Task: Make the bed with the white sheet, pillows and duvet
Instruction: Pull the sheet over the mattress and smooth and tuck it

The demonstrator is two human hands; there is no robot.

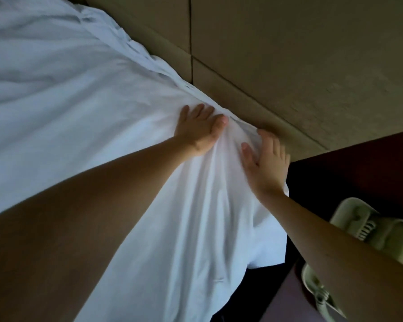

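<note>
The left hand (200, 130) and right hand (264, 163) press flat on the white duvet (79, 101) beside the padded headboard (289, 66), fingers (197, 110) straight, slightly apart, gripping nothing

Both arms bare, stretched forward, left forearm nearest the camera. Left hand (201, 130) palm down, fingers straight and close together, thumb angled out. Right hand (266, 162) just beside it, palm down, fingers spread flat. Hands not touching.
</note>
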